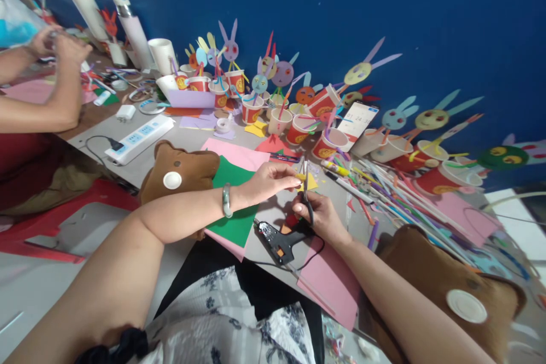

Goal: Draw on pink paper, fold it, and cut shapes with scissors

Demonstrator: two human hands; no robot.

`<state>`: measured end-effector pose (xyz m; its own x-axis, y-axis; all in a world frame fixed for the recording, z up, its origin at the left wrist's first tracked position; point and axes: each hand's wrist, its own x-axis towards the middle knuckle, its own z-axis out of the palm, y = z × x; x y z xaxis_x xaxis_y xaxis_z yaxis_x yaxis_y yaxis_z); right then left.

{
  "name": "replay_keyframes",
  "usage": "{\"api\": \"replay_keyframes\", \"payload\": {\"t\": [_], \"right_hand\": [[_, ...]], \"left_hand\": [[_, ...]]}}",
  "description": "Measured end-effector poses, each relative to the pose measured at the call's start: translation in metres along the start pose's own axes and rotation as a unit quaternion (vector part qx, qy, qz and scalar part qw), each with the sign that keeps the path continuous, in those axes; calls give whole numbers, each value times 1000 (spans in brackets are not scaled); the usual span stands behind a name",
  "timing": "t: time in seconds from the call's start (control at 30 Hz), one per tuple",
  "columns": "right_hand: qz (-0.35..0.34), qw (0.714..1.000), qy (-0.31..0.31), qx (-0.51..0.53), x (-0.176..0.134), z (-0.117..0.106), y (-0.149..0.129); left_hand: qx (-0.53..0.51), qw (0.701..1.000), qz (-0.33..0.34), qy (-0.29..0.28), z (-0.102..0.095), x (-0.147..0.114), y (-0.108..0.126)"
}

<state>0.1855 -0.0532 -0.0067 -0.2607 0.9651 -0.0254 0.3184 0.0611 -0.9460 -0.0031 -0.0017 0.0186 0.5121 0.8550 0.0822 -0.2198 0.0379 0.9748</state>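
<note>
My left hand (273,183) is closed in a pinch on a small piece of yellow paper (301,177). Fingers of my right hand (321,213) wrap round the handles of a pair of scissors (306,196), whose blades point up and away beside the yellow piece. Whether the blades touch the paper is too small to tell. Below my hands a black glue gun (279,242) lies on the table. Under my left wrist are green paper (236,205) and pink paper (239,151). More yellow paper scraps (311,182) lie behind the scissors.
Paper cups with rabbit figures (251,108) line the blue wall. A phone (360,119) leans among them. Pipe cleaners (396,199) spread to the right. Brown cushions (183,165) flank my arms. A power strip (140,139) lies left, near another person's arms (55,74).
</note>
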Motion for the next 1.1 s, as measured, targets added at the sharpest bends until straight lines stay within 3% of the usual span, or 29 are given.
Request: {"api": "replay_keyframes", "payload": {"t": [1.1], "right_hand": [[9,1000,2,-2,0,0,1]], "left_hand": [[3,1000,3,-1,0,0,-1]]}}
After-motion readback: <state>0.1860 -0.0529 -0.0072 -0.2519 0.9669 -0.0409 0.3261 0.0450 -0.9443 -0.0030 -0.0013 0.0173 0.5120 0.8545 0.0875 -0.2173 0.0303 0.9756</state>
